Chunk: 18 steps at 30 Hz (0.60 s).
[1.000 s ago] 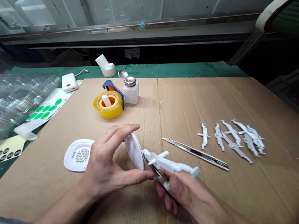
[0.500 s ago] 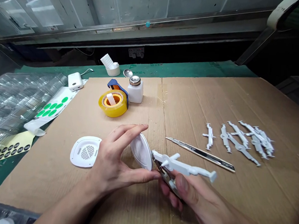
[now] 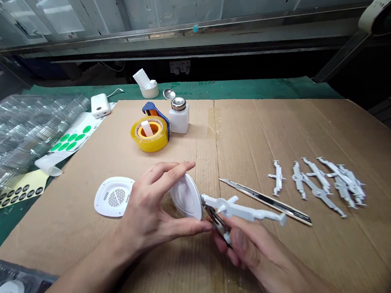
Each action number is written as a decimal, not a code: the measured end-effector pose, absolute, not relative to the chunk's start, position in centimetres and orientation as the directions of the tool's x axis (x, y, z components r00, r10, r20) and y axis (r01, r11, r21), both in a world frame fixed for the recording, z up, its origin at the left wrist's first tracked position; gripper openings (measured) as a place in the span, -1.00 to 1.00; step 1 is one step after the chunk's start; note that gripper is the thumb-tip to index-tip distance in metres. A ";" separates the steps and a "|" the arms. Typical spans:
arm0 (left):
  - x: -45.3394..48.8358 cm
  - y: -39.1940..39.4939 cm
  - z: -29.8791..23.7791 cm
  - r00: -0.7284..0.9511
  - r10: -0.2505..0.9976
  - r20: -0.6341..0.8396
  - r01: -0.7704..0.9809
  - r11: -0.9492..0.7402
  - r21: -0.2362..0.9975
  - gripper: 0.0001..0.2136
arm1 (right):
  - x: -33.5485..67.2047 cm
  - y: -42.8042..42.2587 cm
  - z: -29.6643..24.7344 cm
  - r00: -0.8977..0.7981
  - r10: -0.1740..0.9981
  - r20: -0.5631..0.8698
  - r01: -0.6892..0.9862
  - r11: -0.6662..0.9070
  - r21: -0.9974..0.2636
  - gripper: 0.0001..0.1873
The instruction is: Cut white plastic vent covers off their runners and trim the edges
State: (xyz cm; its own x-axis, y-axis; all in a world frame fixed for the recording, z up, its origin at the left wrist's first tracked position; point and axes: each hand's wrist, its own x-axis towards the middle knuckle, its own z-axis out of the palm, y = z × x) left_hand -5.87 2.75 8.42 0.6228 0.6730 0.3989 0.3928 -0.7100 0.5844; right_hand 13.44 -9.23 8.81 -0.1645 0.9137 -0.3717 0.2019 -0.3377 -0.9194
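My left hand (image 3: 153, 201) grips a white perforated plastic cover (image 3: 186, 196) by its edge, between thumb and fingers, tilted on its side. A white plastic sprue (image 3: 244, 210) sticks out to the right from the cover's edge. In my right hand (image 3: 251, 248) is a pair of small metal nippers (image 3: 220, 224), fingers wrapped round the handles. The nippers' jaws sit where the sprue meets the cover; whether they are fully closed cannot be made out. A second white perforated cover (image 3: 114, 196) lies flat to the left of my left hand, partly hidden by it.
A utility knife (image 3: 265, 200) lies beyond my right hand. Several loose sprues (image 3: 327, 180) are at the right. Behind stand a yellow tape roll (image 3: 149, 141) and a white pump bottle (image 3: 179, 118). Clear plastic trays (image 3: 12, 129) and sticker sheets (image 3: 70, 138) line the left.
The view has shifted slightly, so everything appears a little to the right. Both hands keep their hold on the cover and the nippers, with the jaws still at the cover's edge.
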 end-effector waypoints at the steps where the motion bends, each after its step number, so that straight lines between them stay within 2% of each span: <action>1: -5.9 2.7 8.4 0.623 0.675 0.396 0.395 -0.708 0.585 -0.17 | 13.4 -9.2 8.9 -0.158 0.916 -0.369 0.204 -0.335 -0.920 -0.32; 12: -5.9 2.8 8.6 0.620 0.673 0.402 0.421 -0.719 0.553 -0.18 | 13.0 -9.0 9.2 -0.105 0.958 -0.265 0.197 -0.241 -0.950 -0.33; 18: -6.0 2.8 8.6 0.631 0.670 0.391 0.424 -0.720 0.549 -0.20 | 12.2 -9.5 7.9 -0.050 0.970 -0.239 0.167 -0.228 -0.959 -0.40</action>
State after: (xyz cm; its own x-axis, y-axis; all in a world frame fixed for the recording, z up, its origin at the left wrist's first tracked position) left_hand -6.04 2.79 8.58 0.6310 0.6700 0.3911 0.4240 -0.7200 0.5493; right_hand 12.23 -9.51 7.95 -0.0495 0.9698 -0.2388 0.1671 -0.2277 -0.9593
